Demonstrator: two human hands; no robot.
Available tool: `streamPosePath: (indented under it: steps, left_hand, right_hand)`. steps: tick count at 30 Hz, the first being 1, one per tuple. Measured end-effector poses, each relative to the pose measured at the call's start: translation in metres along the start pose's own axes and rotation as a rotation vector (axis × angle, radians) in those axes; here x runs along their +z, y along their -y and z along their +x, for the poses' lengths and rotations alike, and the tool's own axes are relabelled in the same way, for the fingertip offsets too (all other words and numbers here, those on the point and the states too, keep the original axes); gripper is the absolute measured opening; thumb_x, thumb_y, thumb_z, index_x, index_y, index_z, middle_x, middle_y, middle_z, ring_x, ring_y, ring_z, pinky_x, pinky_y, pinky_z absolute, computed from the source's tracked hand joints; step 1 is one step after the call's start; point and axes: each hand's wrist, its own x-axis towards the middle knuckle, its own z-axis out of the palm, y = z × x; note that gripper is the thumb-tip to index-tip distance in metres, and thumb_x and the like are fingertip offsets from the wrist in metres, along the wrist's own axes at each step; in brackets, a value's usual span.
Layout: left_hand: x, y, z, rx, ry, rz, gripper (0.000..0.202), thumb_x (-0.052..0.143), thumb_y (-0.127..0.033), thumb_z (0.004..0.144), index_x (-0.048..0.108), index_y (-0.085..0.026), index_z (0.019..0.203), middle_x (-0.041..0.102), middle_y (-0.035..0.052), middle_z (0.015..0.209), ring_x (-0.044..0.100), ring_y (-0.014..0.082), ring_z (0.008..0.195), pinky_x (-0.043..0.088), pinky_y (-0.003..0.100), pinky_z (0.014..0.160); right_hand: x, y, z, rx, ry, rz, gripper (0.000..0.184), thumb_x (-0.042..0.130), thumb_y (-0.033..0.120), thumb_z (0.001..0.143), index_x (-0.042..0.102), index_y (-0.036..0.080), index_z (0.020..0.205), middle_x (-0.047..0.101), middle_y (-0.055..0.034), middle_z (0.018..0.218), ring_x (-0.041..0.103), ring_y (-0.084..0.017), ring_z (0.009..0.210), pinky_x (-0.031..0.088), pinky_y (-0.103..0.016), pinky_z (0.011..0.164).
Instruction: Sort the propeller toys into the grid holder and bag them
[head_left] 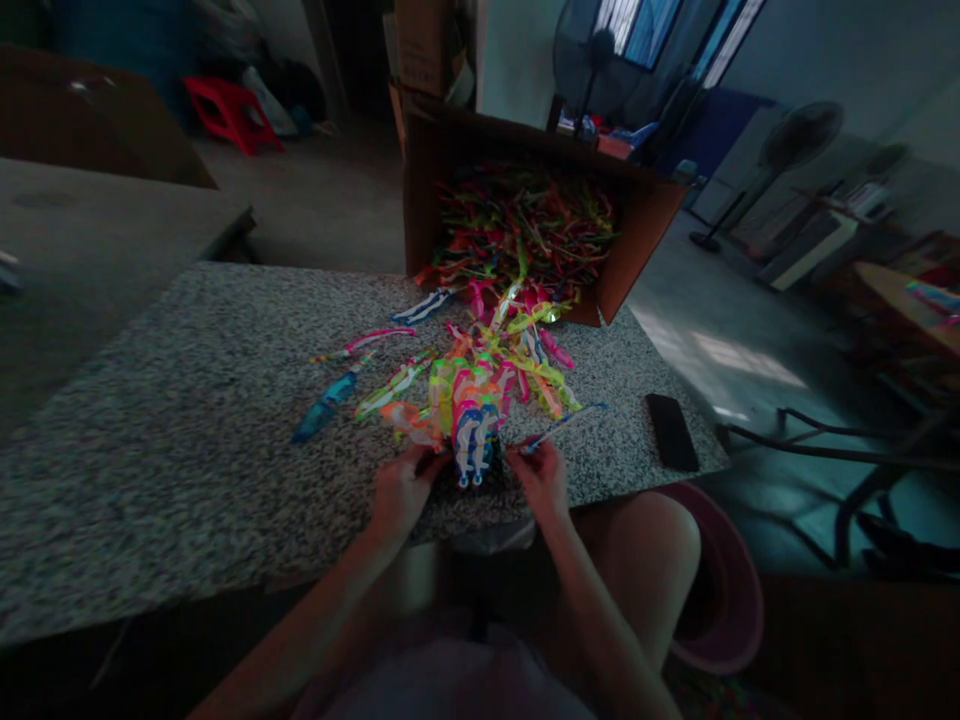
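A heap of bright plastic strips (491,375) in pink, yellow, green, orange and blue spills from a tipped cardboard box (645,225) onto the speckled stone table (187,440). My left hand (399,492) is closed at the near end of the heap, pinching an orange strip (411,420). My right hand (541,478) is closed on a thin blue strip (564,425) that sticks out to the right. A stacked bundle of blue and pink strips (474,432) lies between my two hands.
A black phone (672,432) lies on the table's right end. Loose strips (330,405) lie to the left of the heap. A pink basin (724,600) stands on the floor by my knee. Fans and a red stool stand farther back.
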Motion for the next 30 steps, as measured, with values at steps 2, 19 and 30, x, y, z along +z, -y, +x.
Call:
streamPosePath:
  steps: [2,19,30]
  left_hand:
    - [0.005,0.003,0.001,0.078,0.043,0.046,0.023,0.049,-0.033,0.084,0.066,-0.019,0.09,0.074,0.004,0.088,0.069,0.0189,0.074,0.053,0.026,0.07]
    - [0.013,0.004,-0.006,0.33,-0.079,0.322,0.027,0.039,-0.027,0.093,0.06,-0.015,0.104,0.07,0.0089,0.09,0.063,0.0223,0.085,0.049,0.033,0.079]
    - [0.011,0.012,-0.001,0.298,0.018,0.35,0.026,0.038,-0.029,0.091,0.061,-0.019,0.098,0.07,0.0084,0.089,0.065,0.0238,0.083,0.051,0.035,0.075]
  right_hand:
    - [0.011,0.001,0.013,-0.098,0.058,-0.187,0.022,0.067,0.032,0.072,0.058,0.02,0.088,0.069,0.0002,0.077,0.066,-0.015,0.068,0.05,-0.024,0.064]
    - [0.033,0.011,0.016,-0.274,0.118,-0.926,0.019,0.057,0.013,0.079,0.057,0.018,0.098,0.068,-0.0046,0.085,0.064,-0.019,0.082,0.043,-0.024,0.069]
    - [0.031,0.018,0.023,-0.276,0.278,-1.045,0.021,0.054,0.012,0.079,0.058,0.018,0.099,0.067,-0.0062,0.084,0.062,-0.02,0.079,0.043,-0.025,0.067]
